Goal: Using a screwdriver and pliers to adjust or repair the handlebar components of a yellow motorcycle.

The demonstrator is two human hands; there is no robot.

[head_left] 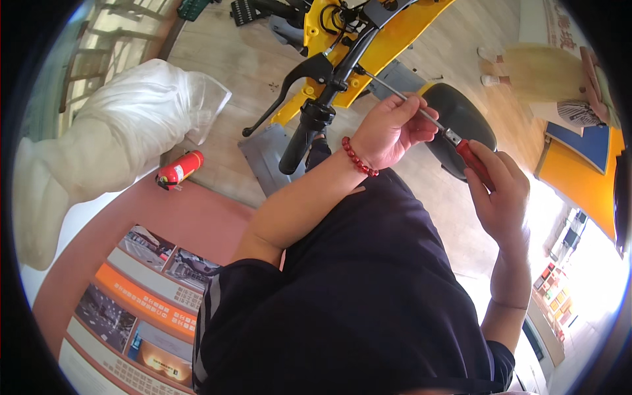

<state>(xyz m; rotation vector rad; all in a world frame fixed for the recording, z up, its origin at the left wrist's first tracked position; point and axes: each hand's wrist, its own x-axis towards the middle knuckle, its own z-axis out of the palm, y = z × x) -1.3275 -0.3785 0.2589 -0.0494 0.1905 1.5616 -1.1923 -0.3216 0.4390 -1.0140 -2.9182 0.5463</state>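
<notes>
A screwdriver with a red handle (pixel 474 161) and a long metal shaft (pixel 388 87) slants up and left toward a yellow-bodied two-wheeler. Its tip reaches the yellow body panel (pixel 372 62) beside the handlebar; exact contact is too small to tell. My right hand (pixel 500 191) wraps round the handle. Further up, my left hand (pixel 394 131), with a red bead bracelet (pixel 354 158) at the wrist, pinches the shaft between thumb and fingers. Left of that hand are the handlebar's black grip (pixel 301 141) and black brake lever (pixel 283 95).
A dark oval part with a yellow edge (pixel 461 118) lies behind my hands. At left are a red fire extinguisher (pixel 181 169), a white-wrapped bulky object (pixel 141 105) and a printed display board (pixel 217 220). Another person (pixel 546 76) stands at right, near a blue-and-orange panel (pixel 586 184).
</notes>
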